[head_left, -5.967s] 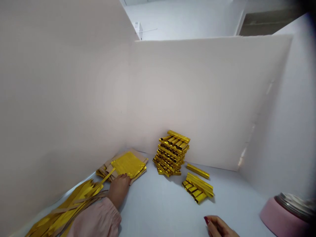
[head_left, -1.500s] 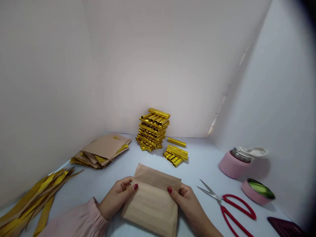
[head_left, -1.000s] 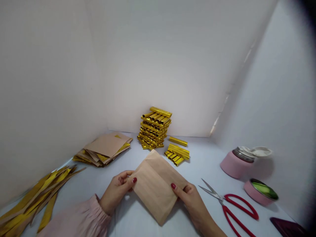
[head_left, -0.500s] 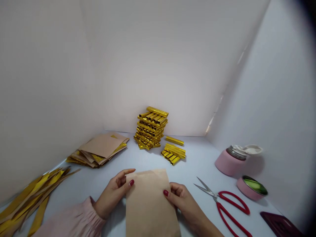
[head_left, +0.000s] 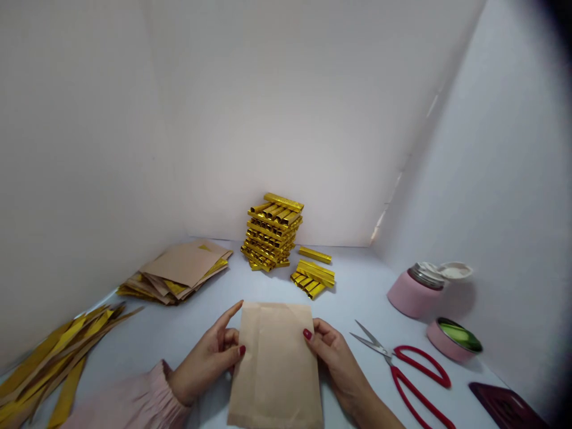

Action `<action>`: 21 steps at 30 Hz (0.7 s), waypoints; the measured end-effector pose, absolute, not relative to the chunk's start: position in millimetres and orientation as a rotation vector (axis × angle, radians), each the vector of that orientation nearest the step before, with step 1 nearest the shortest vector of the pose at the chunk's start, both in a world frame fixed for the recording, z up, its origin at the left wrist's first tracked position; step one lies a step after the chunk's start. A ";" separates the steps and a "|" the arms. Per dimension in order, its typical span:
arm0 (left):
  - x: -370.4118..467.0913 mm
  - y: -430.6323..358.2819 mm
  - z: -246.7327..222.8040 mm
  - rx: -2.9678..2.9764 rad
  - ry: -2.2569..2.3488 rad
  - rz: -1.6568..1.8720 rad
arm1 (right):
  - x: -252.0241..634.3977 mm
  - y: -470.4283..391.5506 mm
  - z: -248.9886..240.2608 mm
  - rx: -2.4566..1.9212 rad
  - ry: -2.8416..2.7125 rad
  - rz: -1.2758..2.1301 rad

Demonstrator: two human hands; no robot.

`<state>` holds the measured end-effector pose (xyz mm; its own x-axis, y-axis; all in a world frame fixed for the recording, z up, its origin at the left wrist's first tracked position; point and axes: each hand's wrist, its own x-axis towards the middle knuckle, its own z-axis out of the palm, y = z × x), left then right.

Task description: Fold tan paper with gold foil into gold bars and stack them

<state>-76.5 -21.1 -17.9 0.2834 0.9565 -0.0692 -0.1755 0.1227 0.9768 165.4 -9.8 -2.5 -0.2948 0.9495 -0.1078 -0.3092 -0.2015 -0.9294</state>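
Note:
A brown paper sheet (head_left: 281, 363) is held up in front of me at the bottom middle, with faint lengthwise creases on its face. My left hand (head_left: 212, 357) grips its left edge, thumb in front, with the index finger stretched up beside the top corner. At the right edge, my right hand (head_left: 337, 357) pinches the paper between its thumb in front and fingers behind. Right of that hand lie open scissors (head_left: 388, 357) with red handles, blades pointing up and left.
Folded gold tubes stand in a crisscross stack (head_left: 272, 232) at the back, beside a smaller pile (head_left: 313, 277). Brown and gold sheets (head_left: 179, 268) lie left, above loose strips (head_left: 58, 363). A pink jar (head_left: 415, 292), pink bowl (head_left: 454, 339) and dark red object (head_left: 504, 405) are right.
The paper has shifted slightly right and now shows a creased face and its lower edge. My left index finger has straightened upward; both hands still hold the sides.

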 end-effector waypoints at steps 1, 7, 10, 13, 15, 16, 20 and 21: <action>-76.5 -22.0 -15.1 1.155 0.917 1.001 | 165.5 -9.3 -2.6 -0.928 -1.060 1.664; -77.5 -28.1 -8.7 1.419 1.007 0.901 | 166.5 -6.9 -8.9 -1.031 -1.096 1.657; -80.1 -28.0 -12.9 1.573 1.075 0.929 | 166.3 -6.8 -11.2 -1.041 -1.155 1.699; -84.2 -25.5 -17.2 1.764 1.194 1.004 | 165.9 -6.3 -11.5 -1.038 -1.186 1.693; -86.6 -24.3 -18.1 1.907 1.315 1.130 | 166.1 -5.0 -11.7 -1.047 -1.168 1.639; -87.2 -24.5 -17.8 1.979 1.373 1.206 | 166.4 -4.0 -11.9 -1.057 -1.150 1.605; -81.2 -33.8 -13.1 2.251 1.392 1.267 | 167.9 -0.3 -14.1 -1.115 -1.088 1.477; -77.0 -38.0 -11.6 2.314 1.334 1.201 | 167.9 0.2 -14.9 -1.133 -1.080 1.454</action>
<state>-77.0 -38.0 -11.6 0.2571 0.7983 0.5446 0.6253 -0.5671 0.5361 167.9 0.2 -14.9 -0.1040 0.9864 -0.1275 -0.1631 -0.1434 -0.9761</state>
